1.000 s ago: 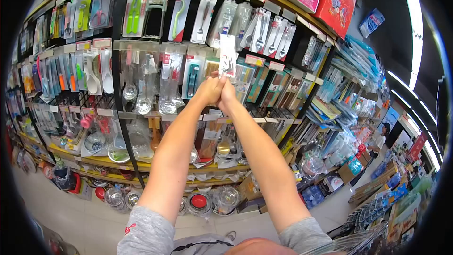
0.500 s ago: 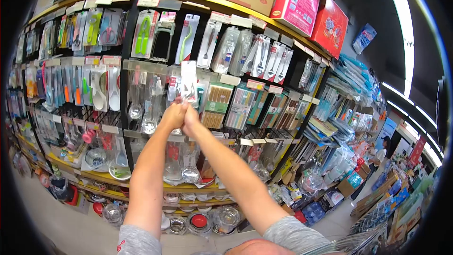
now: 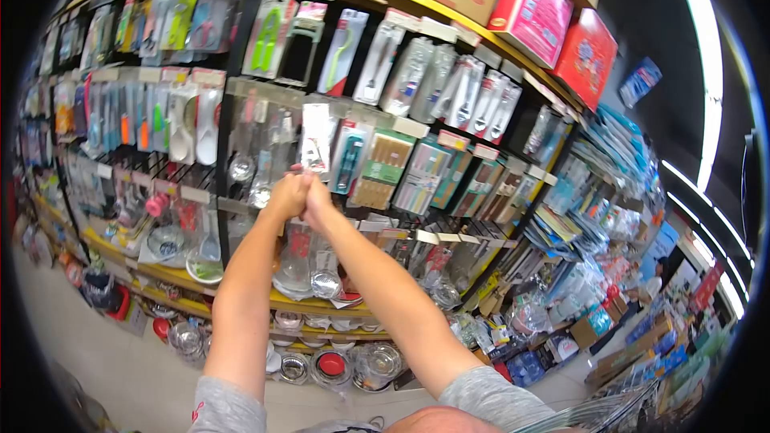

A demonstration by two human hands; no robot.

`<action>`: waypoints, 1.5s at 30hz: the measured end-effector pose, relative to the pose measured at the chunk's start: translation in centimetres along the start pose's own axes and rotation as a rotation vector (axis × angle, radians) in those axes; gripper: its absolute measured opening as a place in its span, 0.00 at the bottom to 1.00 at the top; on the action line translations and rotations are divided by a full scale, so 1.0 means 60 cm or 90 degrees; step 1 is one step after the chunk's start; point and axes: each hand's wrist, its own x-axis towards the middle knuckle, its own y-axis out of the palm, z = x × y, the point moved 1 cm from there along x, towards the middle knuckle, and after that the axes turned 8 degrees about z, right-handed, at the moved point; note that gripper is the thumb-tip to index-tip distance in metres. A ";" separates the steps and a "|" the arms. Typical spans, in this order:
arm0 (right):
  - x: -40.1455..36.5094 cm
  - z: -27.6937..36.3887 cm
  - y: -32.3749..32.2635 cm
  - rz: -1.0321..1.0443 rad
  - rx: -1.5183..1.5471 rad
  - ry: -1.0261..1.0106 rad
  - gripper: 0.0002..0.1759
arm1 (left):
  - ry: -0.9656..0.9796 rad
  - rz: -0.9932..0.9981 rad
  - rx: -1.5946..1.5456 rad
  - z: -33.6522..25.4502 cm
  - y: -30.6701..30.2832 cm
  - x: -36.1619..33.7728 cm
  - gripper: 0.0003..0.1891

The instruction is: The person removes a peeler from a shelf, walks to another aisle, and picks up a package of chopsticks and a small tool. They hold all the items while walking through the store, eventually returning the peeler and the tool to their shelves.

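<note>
Both hands were closed together round the lower end of a pack [image 3: 317, 138], the left hand [image 3: 286, 195] pressed against the right hand [image 3: 318, 200]. They held it upright just before the rack [image 3: 229, 132], left of centre. It looked light: thin card under clear, slippery film, apt to bend and best pinched at its bottom edge. Its print was too blurred to read, as was that on the red boxes [image 3: 561, 24] far upper right.

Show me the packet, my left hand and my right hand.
packet [image 3: 317, 136], head view, middle of its card.
left hand [image 3: 287, 195], head view, back of the hand.
right hand [image 3: 318, 202], head view, back of the hand.
</note>
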 end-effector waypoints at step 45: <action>-0.084 0.040 0.040 -0.003 -0.088 0.035 0.21 | 0.087 -0.058 0.030 -0.035 0.005 -0.048 0.40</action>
